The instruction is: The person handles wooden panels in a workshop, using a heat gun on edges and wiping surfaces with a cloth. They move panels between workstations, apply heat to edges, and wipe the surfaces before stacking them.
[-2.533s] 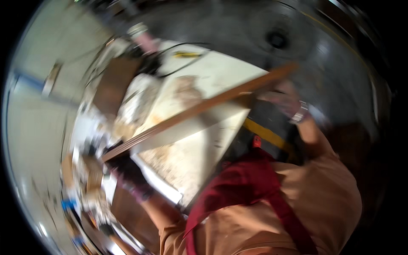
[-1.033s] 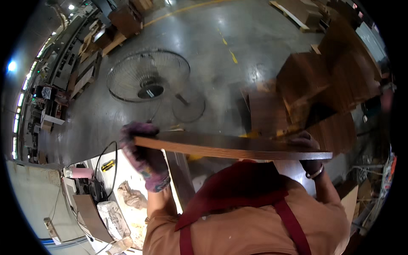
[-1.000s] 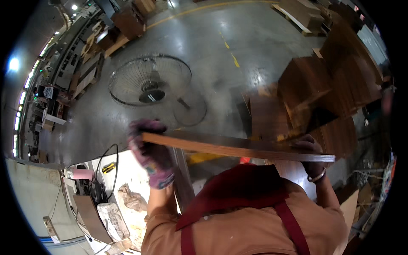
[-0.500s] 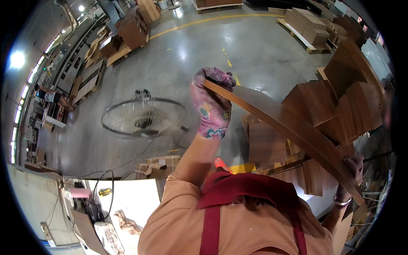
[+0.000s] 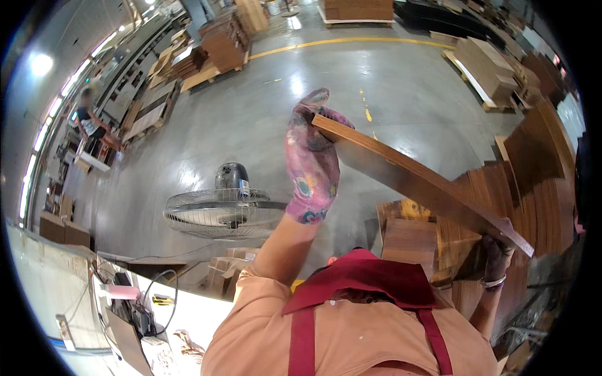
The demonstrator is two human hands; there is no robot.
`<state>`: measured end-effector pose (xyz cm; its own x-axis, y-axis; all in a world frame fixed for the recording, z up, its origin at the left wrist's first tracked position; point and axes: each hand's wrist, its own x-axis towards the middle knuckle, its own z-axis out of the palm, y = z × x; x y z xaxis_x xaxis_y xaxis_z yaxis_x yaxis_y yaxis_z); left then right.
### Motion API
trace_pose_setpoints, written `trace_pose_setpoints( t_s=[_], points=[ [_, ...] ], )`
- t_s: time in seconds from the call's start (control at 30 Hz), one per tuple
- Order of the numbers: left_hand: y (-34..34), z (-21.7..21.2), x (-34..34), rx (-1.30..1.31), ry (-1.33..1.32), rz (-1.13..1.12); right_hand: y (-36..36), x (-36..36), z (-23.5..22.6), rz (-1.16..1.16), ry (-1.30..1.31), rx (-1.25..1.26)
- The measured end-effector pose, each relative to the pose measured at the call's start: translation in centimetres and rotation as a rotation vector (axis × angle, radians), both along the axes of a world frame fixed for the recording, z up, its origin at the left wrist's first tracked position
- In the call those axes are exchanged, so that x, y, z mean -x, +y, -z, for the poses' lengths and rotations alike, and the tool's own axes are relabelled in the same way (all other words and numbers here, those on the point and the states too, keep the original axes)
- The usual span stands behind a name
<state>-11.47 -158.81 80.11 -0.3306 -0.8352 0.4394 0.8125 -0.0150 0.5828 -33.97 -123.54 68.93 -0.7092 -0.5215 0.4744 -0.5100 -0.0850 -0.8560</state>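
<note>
One brown board (image 5: 411, 178) spans the space between the left grip (image 5: 311, 153) and the right grip (image 5: 497, 252), lying to the right of the former and to the left of the latter. Its long axis slants downward across the view from left to right, a narrow edge facing up. Neither hand is nearer, as both are on it: the left at one end, the right just short of the other, so a short tip pokes out past it. The left grip is closed around its end, thumb raised; the right grip is clasped about it too, though the fingers underneath are hidden. Stacked brown panels (image 5: 411, 243) sit lower, between the grips. Left of and lower than the left grip are a caged fan (image 5: 229, 205) and, well apart, a white surface (image 5: 200, 313).
</note>
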Motion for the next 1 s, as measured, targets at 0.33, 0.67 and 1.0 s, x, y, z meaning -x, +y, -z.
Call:
trace_pose_setpoints(
  t_s=[0.33,0.67,1.0],
  points=[
    [-7.0,-2.0,-2.9,-0.108,-0.014,-0.470,-18.5,11.6,-3.5,-0.452,-0.239,-0.060],
    [-9.9,-3.0,-10.2,-0.045,0.304,-0.477,-32.3,6.0,-15.4,-0.555,0.992,0.066],
    [-9.2,-4.6,-15.8,0.301,0.469,-0.660,-44.2,3.3,-16.3,-0.889,1.023,0.077]
  ],
)
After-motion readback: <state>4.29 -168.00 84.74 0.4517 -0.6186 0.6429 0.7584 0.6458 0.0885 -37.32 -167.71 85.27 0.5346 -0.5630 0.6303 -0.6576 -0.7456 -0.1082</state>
